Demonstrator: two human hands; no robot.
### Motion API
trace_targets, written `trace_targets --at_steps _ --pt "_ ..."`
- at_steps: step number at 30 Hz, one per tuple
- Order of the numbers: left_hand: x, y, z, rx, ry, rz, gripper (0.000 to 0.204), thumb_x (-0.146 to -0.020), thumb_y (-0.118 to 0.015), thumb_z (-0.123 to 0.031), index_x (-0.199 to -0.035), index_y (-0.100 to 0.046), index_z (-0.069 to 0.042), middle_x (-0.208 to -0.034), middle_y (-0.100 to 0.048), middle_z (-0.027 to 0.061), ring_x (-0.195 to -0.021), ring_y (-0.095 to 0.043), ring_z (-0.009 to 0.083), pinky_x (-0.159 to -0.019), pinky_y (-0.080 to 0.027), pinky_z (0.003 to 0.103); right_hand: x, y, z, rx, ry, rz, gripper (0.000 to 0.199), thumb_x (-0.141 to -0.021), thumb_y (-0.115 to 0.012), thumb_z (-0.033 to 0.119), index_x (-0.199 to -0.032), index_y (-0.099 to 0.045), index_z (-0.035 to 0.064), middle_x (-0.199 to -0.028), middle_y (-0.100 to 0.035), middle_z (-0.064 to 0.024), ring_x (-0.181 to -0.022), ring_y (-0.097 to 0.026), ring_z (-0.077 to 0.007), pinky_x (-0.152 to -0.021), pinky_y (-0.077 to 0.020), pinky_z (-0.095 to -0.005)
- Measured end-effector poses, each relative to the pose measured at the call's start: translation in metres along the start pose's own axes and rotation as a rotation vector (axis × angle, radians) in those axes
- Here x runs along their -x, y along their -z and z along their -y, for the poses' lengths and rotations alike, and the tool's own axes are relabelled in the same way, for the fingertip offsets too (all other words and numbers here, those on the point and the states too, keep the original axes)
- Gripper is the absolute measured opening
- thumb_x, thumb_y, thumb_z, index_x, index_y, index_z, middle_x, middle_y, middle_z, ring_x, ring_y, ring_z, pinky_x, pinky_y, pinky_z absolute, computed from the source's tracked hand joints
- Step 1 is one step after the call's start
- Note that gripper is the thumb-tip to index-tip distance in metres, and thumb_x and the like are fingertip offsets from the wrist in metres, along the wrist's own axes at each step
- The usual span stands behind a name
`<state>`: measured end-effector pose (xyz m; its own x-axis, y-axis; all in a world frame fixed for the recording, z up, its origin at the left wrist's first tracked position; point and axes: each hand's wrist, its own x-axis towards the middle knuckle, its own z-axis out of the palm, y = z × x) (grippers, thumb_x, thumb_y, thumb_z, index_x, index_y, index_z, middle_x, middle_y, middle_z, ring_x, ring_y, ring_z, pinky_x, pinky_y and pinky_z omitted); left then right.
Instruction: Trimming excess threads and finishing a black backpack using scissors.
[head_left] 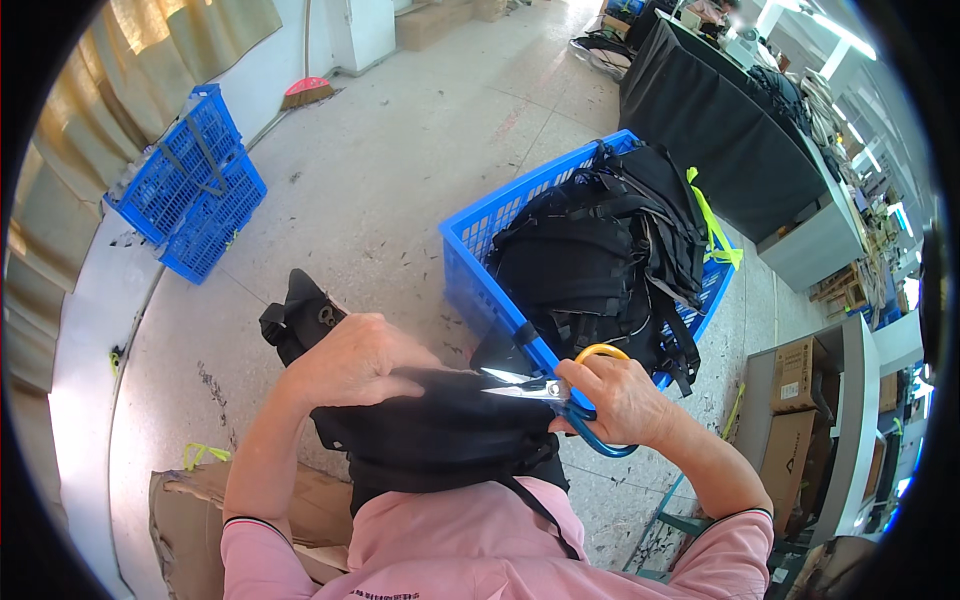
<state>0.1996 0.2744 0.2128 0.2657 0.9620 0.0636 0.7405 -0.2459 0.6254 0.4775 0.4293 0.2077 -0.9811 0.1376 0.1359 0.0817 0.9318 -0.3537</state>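
A black fabric bag (420, 435) lies across my lap, with a strap and buckle end sticking out at its far left. My left hand (365, 362) is closed on the bag's upper edge, thumb toward me and fingers partly hidden by the cloth. In my right hand (622, 400) is a pair of scissors (555, 391) with one yellow and one blue handle loop. Their blades are parted and point left, right at the bag's right-hand edge. Whether a thread lies between the blades is too small to tell.
A blue plastic crate (470, 262) full of black backpacks (590, 250) stands just ahead to the right. Stacked blue crates (205, 185) lean near the curtain at left. Flattened cardboard (190, 530) lies by my left side. Shelves with boxes (797, 375) stand at right.
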Motion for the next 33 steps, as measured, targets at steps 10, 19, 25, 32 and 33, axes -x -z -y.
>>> trace_targets --at_steps 10,19,25,32,33 --pt "-0.002 0.000 -0.003 -0.023 0.036 0.014 0.031 -0.069 -0.069 -0.016 -0.099 -0.066 -0.012 -0.081 -0.064 0.0104 -0.077 -0.058 0.0308 -0.070 -0.044 0.039 0.000 0.003 0.001 0.075 -0.032 0.026 0.047 -0.072 -0.070 0.045 -0.089 -0.050 0.0064 -0.062 -0.054 -0.0074 -0.054 -0.058 -0.0264 -0.047 -0.0459 -0.0325" --pt "-0.003 0.000 -0.008 -0.050 0.035 0.034 0.028 -0.069 -0.069 -0.018 -0.095 -0.063 -0.010 -0.078 -0.061 0.0103 -0.079 -0.058 0.0300 -0.072 -0.043 0.039 -0.017 0.025 0.012 -0.081 -0.144 0.110 0.048 -0.070 -0.071 0.045 -0.094 -0.053 0.0076 -0.073 -0.057 -0.0106 -0.076 -0.060 -0.0293 -0.060 -0.0465 -0.0388" --pt "-0.005 0.001 -0.014 -0.084 0.060 0.025 0.026 -0.068 -0.072 -0.019 -0.090 -0.064 -0.008 -0.073 -0.063 0.0049 -0.070 -0.059 0.0237 -0.067 -0.039 0.034 -0.019 0.024 0.008 -0.061 -0.090 0.163 0.046 -0.069 -0.073 0.043 -0.091 -0.054 0.0070 -0.068 -0.058 -0.0092 -0.066 -0.060 -0.0290 -0.054 -0.0457 -0.0364" --pt "-0.012 -0.004 -0.021 -0.159 0.120 0.049 0.026 -0.070 -0.071 -0.024 -0.087 -0.061 -0.007 -0.071 -0.061 0.0108 -0.070 -0.059 0.0292 -0.064 -0.042 0.039 -0.039 0.006 0.018 -0.589 -0.320 0.013 0.048 -0.070 -0.077 0.012 -0.110 -0.053 0.0037 -0.067 -0.054 -0.0020 -0.058 -0.054 -0.0086 -0.054 -0.0435 -0.0237" --pt "-0.013 -0.004 -0.022 -0.145 0.164 0.052 0.027 -0.070 -0.070 -0.023 -0.087 -0.061 -0.006 -0.070 -0.061 0.0135 -0.070 -0.060 0.0322 -0.064 -0.044 0.041 -0.046 -0.008 0.019 -0.731 -0.289 -0.042 0.044 -0.072 -0.072 0.002 -0.111 -0.052 0.0048 -0.069 -0.053 0.0014 -0.065 -0.051 -0.0041 -0.057 -0.0416 -0.0211"
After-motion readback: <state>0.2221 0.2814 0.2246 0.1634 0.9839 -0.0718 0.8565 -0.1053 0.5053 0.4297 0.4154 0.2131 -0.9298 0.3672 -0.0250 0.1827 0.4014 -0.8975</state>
